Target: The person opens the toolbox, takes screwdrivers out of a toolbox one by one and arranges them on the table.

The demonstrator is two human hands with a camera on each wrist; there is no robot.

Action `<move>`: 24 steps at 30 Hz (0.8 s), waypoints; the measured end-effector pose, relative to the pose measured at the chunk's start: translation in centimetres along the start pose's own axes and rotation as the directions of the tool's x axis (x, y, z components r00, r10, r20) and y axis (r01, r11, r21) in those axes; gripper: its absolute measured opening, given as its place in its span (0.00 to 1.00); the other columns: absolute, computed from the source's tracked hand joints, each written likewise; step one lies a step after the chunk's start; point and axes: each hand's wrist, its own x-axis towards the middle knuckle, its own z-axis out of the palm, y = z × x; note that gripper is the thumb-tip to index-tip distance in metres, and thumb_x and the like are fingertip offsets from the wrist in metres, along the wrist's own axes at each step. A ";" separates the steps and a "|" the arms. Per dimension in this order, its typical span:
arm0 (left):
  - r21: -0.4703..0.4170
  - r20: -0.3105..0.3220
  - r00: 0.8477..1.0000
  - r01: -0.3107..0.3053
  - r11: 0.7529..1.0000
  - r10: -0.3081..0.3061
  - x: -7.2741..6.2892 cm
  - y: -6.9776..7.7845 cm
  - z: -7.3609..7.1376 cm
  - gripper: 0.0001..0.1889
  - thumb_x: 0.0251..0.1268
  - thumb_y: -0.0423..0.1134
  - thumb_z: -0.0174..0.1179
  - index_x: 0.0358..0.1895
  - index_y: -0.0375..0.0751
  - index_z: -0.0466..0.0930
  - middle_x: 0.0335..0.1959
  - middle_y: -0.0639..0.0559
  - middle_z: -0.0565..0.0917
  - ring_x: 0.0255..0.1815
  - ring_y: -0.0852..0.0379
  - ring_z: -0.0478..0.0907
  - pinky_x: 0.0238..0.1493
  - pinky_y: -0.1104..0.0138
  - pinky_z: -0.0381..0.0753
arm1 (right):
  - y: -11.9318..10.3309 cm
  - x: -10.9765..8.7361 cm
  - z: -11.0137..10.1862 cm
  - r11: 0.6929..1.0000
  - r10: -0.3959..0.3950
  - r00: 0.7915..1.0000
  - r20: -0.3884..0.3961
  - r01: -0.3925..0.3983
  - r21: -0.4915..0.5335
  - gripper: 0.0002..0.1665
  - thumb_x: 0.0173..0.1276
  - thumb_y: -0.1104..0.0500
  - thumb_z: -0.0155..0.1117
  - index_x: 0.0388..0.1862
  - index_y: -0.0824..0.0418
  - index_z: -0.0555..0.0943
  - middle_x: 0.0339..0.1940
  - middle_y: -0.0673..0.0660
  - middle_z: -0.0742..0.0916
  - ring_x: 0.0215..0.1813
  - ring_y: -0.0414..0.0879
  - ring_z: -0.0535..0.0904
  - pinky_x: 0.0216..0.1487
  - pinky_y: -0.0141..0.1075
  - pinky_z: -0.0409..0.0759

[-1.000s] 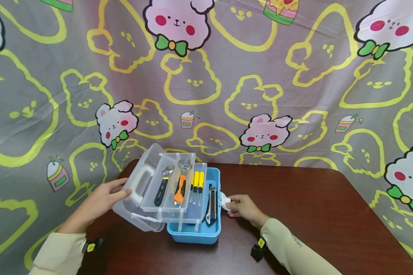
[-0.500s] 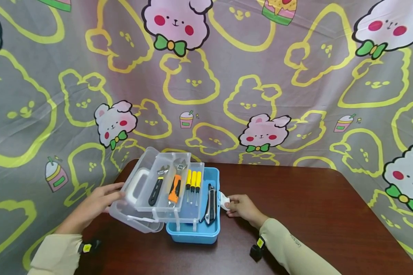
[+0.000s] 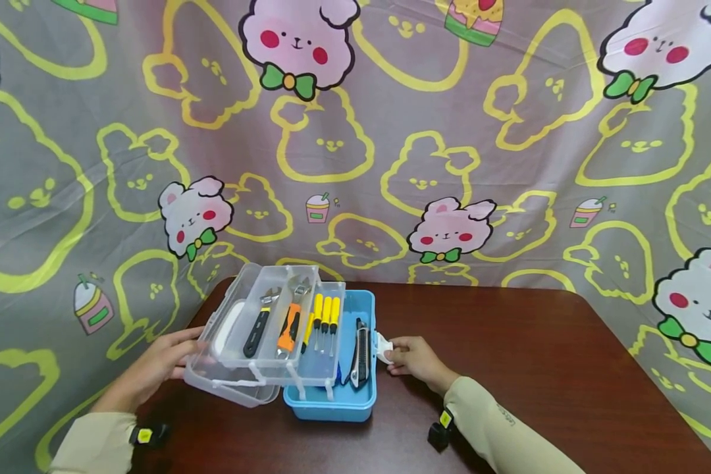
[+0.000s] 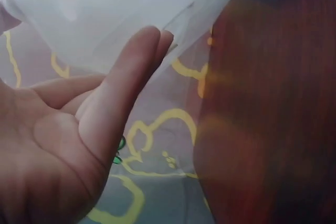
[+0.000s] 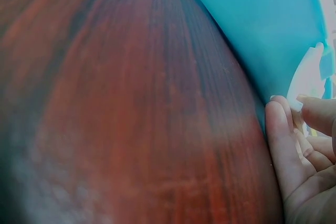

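Left hand [image 3: 157, 362]: fingers fairly straight, against the outer left side of the clear lid [image 3: 204, 376]; not all visible. Right hand [image 3: 415, 359]: fingers pinch the white latch [image 3: 382, 347] on the near right wall of the blue box [image 3: 330, 413], which stands on the tabletop [image 3: 509, 375]. The lid leans out leftward, stepped trays spread with it.

Technique, my judgement: anchor the box through the latch, guide the lid slowly, keep the trays level; otherwise the wrenches [image 3: 259, 329] and yellow screwdrivers [image 3: 326, 316] may slide. Mind the cutter knife [image 3: 361, 355] in the base.

Views: right wrist shows thumb and finger meeting at the latch; left wrist shows my palm, hidden from the head view. Only the head view shows the tools, and farthest, the full spread of patterned cloth [image 3: 361, 59].
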 end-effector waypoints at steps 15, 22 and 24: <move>-0.233 0.209 0.974 -0.042 0.971 0.092 0.7 -4.0 -1.1 0.34 0.76 0.38 0.43 0.71 0.17 0.40 0.55 0.47 0.78 0.49 0.45 0.82 0.47 0.52 0.81 | 0.3 -0.1 0.0 1.000 -0.012 1.000 -0.003 0.012 0.009 0.20 0.69 0.65 0.63 0.55 0.76 0.76 0.34 0.61 0.84 0.32 0.47 0.83 0.37 0.41 0.84; -0.378 0.299 0.938 -0.053 0.924 0.176 1.2 -6.0 -1.5 0.23 0.76 0.32 0.39 0.69 0.26 0.58 0.50 0.52 0.83 0.49 0.45 0.82 0.46 0.51 0.81 | 0.1 -0.1 0.2 1.000 -0.021 1.000 -0.006 0.021 0.011 0.21 0.69 0.64 0.63 0.56 0.76 0.76 0.35 0.62 0.84 0.33 0.48 0.83 0.38 0.42 0.84; -0.401 0.305 0.934 -0.051 0.914 0.186 1.4 -6.4 -1.6 0.19 0.75 0.31 0.38 0.64 0.38 0.69 0.48 0.51 0.83 0.48 0.46 0.82 0.46 0.52 0.81 | 0.1 -0.1 0.2 1.000 -0.025 1.000 -0.007 0.025 0.004 0.21 0.70 0.64 0.63 0.56 0.75 0.76 0.35 0.61 0.84 0.33 0.48 0.83 0.38 0.42 0.84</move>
